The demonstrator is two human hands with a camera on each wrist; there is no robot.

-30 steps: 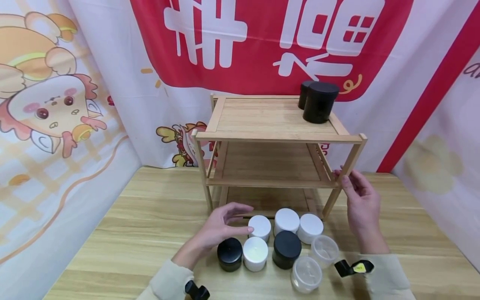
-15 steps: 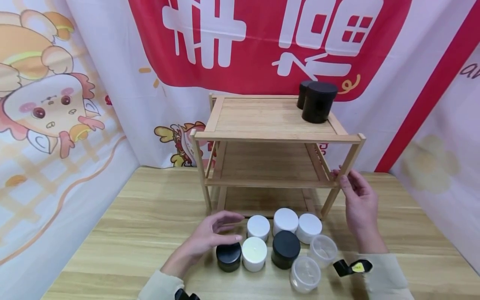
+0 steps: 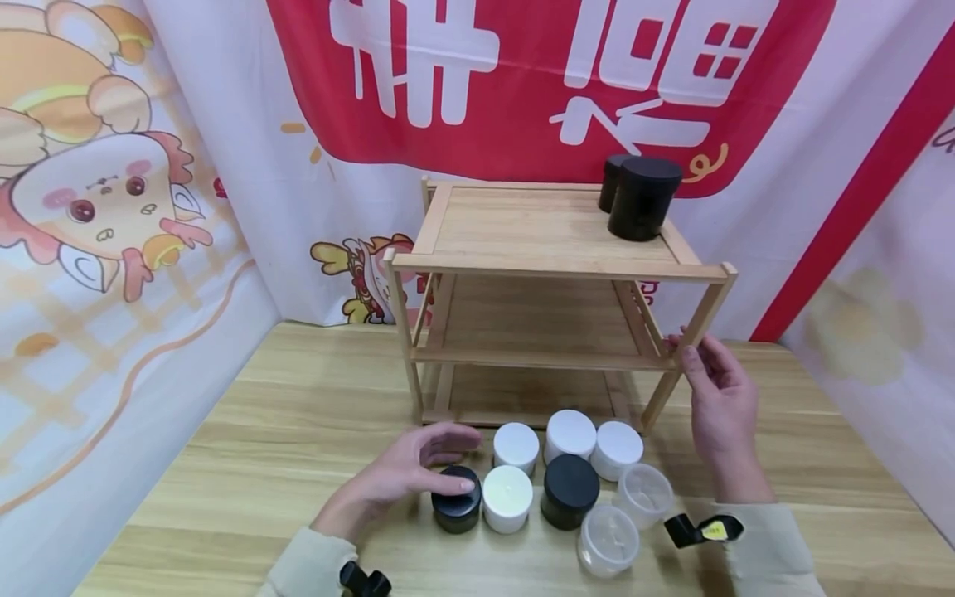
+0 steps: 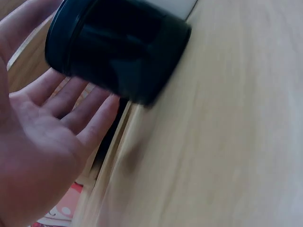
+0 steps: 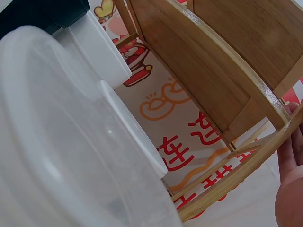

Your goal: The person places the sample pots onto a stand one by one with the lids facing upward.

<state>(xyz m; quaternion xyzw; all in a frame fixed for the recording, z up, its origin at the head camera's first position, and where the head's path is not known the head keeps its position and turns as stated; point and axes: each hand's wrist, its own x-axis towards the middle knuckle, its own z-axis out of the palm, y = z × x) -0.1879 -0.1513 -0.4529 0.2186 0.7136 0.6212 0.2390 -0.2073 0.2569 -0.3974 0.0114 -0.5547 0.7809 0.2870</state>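
Note:
My left hand (image 3: 406,473) is spread around the small black jar (image 3: 457,499), its thumb over the lid and its fingers behind. In the left wrist view the palm faces the black jar (image 4: 118,47), fingers loosely extended; contact is unclear. My right hand (image 3: 719,398) holds the right front post of the wooden rack (image 3: 545,361), thumb in front and fingers behind. Beside the left hand's jar are white jars (image 3: 507,499), another black jar (image 3: 570,491) and two clear plastic jars (image 3: 608,541). The nearest clear jar (image 5: 85,142) fills much of the right wrist view.
The three-tier rack carries two black jars (image 3: 645,199) at the right of its top shelf. The loose jars stand on the wooden table (image 3: 224,464) just before the rack. Printed cloth (image 3: 246,166) hangs behind and at both sides.
My left hand has drawn back from the white jar at the rack and come down to the left black jar. The right hand keeps its place on the post.

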